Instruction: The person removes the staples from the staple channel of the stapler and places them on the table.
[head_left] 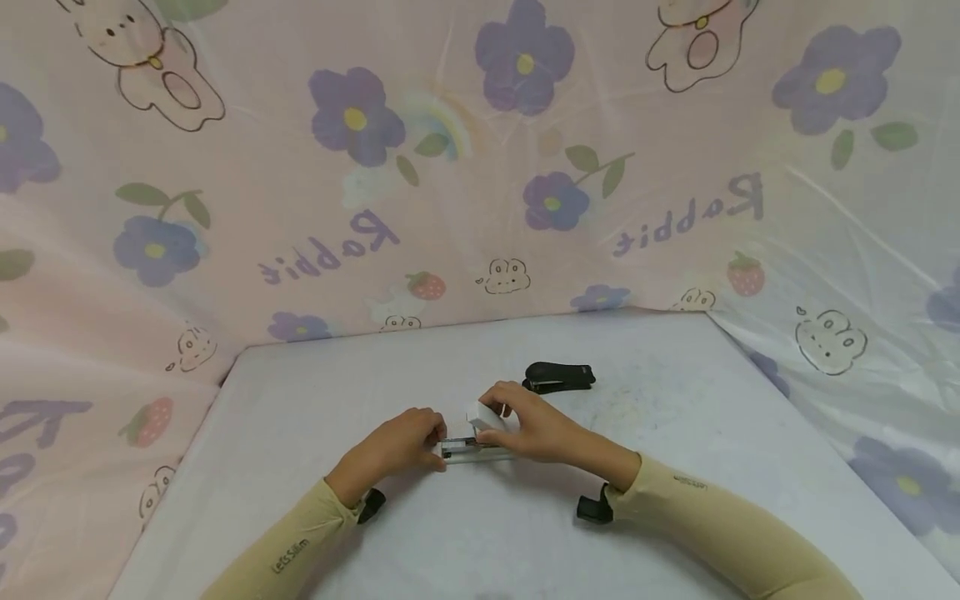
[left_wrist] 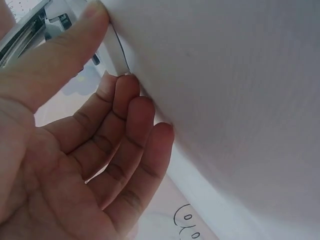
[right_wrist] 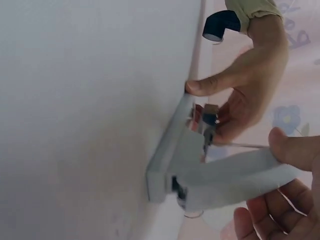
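White stapler (right_wrist: pixel 227 184) of smooth matt plastic, metal rail (head_left: pixel 460 441).

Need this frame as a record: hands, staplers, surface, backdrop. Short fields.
left hand: grips one end of the base
right hand: pinches the raised top arm
white stapler: opened, base on the table
black stapler: beyond the right hand, held by neither
table: white covering
backdrop: pink cloth, flowers and rabbits
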